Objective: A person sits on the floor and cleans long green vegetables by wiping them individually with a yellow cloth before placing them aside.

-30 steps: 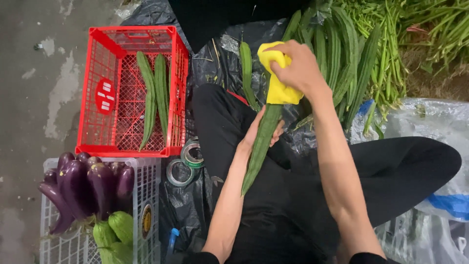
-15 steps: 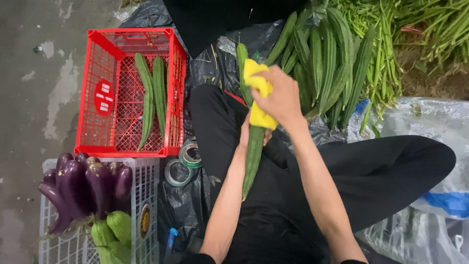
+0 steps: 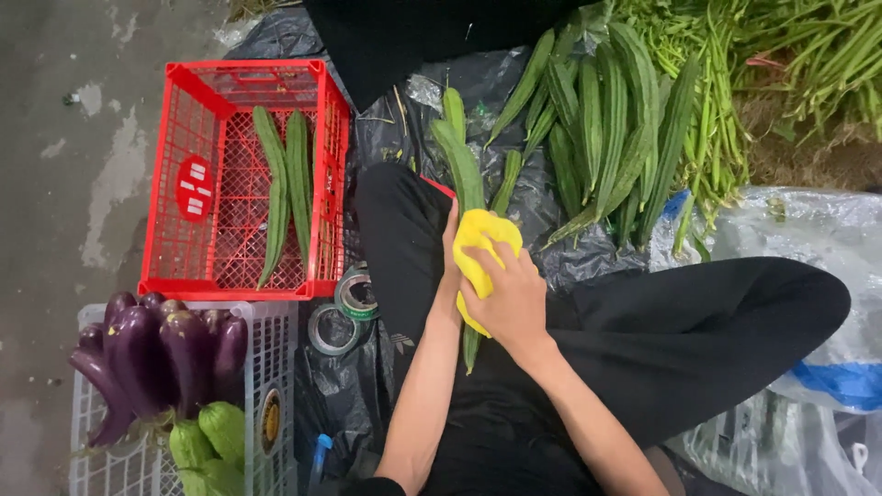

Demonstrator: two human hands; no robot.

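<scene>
Gourd [image 3: 462, 165] between both hands [image 3: 501, 298]

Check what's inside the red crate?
The red crate holds a few long green ridged gourds lying lengthwise on its mesh floor. Whether another hides beside the right wall cannot be told.
</scene>
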